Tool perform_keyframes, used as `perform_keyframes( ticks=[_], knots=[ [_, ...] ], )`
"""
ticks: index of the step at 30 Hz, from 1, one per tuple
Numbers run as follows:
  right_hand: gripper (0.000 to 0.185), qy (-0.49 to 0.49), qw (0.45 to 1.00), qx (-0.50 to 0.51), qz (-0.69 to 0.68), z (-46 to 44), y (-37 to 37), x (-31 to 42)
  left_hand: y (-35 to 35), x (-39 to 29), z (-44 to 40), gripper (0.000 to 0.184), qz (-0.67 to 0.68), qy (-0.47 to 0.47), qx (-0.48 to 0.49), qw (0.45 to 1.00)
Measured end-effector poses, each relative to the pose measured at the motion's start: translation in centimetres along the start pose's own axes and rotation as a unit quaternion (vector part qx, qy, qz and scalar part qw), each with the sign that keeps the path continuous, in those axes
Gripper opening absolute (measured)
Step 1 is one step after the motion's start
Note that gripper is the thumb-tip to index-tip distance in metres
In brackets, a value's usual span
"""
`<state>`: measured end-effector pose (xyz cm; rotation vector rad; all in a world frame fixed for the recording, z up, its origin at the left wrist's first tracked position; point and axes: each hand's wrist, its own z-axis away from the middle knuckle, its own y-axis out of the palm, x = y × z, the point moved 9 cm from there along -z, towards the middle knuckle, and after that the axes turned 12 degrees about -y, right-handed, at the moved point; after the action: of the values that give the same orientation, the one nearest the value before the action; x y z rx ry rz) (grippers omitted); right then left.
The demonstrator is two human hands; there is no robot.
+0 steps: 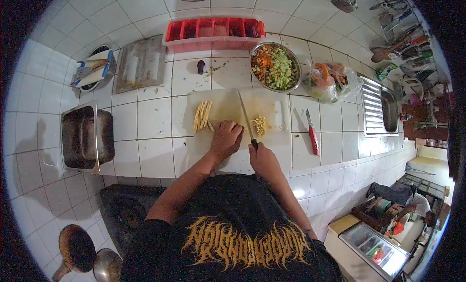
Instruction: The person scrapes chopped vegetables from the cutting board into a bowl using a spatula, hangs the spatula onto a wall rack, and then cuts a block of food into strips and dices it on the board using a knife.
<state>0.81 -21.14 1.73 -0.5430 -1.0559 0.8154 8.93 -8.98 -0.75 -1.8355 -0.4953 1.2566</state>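
My left hand (227, 136) presses down on the white cutting board (281, 112) with its fingers curled together. The end of a pale yellow vegetable strip (210, 126) sticks out beside it; the rest is hidden under the fingers. My right hand (266, 159) grips the black handle of a long kitchen knife (245, 113), whose blade points away from me, just right of my left hand. Several more pale yellow strips (202, 115) lie side by side at the board's left. Small diced pieces (259, 125) are heaped right of the blade.
A steel bowl (275, 67) of diced orange and green vegetables stands behind the board. Nearby are a plastic bag of vegetables (335, 83), a red-handled knife (313, 136), a red compartment box (213, 34), a dark vegetable end (200, 67) and a steel pan (87, 136).
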Motion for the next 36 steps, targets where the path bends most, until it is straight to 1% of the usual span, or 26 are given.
perform_keyframes(
  ticks=[2, 6, 8, 12, 14, 15, 17, 18, 20, 21, 23, 24, 26, 27, 29, 30, 32, 34, 36],
  knots=[
    [0.048, -0.011, 0.999, -0.020, -0.027, -0.8, 1.7, -0.7, -0.1, 0.1, 0.3, 0.018, -0.006, 0.023, -0.046, 0.999],
    [0.048, -0.013, 0.999, -0.041, -0.034, -2.0, 1.7, -1.2, -0.4, -0.4, 0.3, 0.018, -0.011, 0.020, -0.020, 1.000],
    [0.049, -0.018, 0.999, -0.025, -0.012, -1.6, 1.0, -0.7, 0.3, 0.2, 0.2, 0.023, 0.008, 0.015, 0.015, 1.000],
    [0.050, 0.001, 1.000, 0.009, -0.028, -1.0, 1.0, -0.2, -0.4, -0.3, 0.2, 0.024, 0.018, 0.014, 0.021, 1.000],
    [0.049, -0.028, 0.998, -0.029, -0.051, -1.8, 1.8, -0.5, -1.0, -0.5, 0.5, 0.023, 0.023, 0.047, -0.055, 0.997],
    [0.049, -0.029, 0.998, -0.028, -0.049, -2.1, 2.2, -0.9, -0.8, -0.4, 0.4, 0.023, 0.024, 0.045, -0.056, 0.997],
    [0.044, -0.044, 0.995, -0.080, -0.038, -2.5, 2.2, -1.6, -0.5, 0.4, 0.4, 0.023, 0.068, 0.007, -0.047, 0.997],
    [0.044, -0.048, 0.995, -0.076, -0.038, -2.1, 1.7, -1.1, -1.0, 0.3, 0.5, 0.023, 0.065, 0.002, -0.050, 0.997],
    [0.048, -0.017, 1.000, -0.016, -0.013, -1.1, 0.5, 0.0, -1.2, -0.2, 0.1, 0.025, 0.041, -0.013, 0.013, 0.999],
    [0.048, -0.019, 1.000, -0.015, -0.014, -1.0, 0.4, 0.4, -1.3, -0.2, 0.1, 0.025, 0.040, -0.014, 0.011, 0.999],
    [0.048, 0.006, 1.000, 0.006, -0.018, -0.6, 0.9, 0.5, -1.8, -0.5, 0.1, 0.024, 0.042, -0.012, -0.008, 0.999],
    [0.048, 0.008, 1.000, 0.003, -0.017, -0.8, 1.6, 0.0, -1.5, -0.4, 0.2, 0.024, 0.044, -0.010, -0.008, 0.999],
    [0.049, -0.019, 0.999, -0.043, -0.019, -2.1, 2.5, -0.8, -1.0, -0.2, 0.2, 0.020, 0.018, 0.025, -0.036, 0.999],
    [0.049, -0.006, 0.999, -0.038, -0.026, -2.1, 2.2, -0.7, -0.8, -0.1, 0.2, 0.020, 0.019, 0.026, -0.038, 0.999],
    [0.049, -0.010, 1.000, -0.027, -0.012, -2.2, 1.4, -0.4, -0.4, 0.5, 0.2, 0.019, 0.019, 0.026, -0.038, 0.999],
    [0.049, -0.009, 1.000, -0.013, -0.003, -1.9, 1.3, -0.3, -0.9, 0.0, 0.4, 0.019, 0.017, 0.023, -0.037, 0.999],
    [0.049, 0.002, 0.999, 0.005, -0.032, -1.5, 1.0, -0.2, -1.8, 0.1, 0.0, 0.021, 0.045, -0.038, -0.042, 0.997],
    [0.049, 0.019, 0.997, 0.022, -0.065, -1.2, 2.2, -0.7, -1.5, 0.5, 0.1, 0.021, 0.040, -0.039, -0.048, 0.997],
    [0.048, -0.034, 0.998, -0.044, -0.013, -1.8, 2.1, -0.5, -1.3, 0.6, 0.2, 0.021, 0.041, -0.035, -0.054, 0.997]
  ],
)
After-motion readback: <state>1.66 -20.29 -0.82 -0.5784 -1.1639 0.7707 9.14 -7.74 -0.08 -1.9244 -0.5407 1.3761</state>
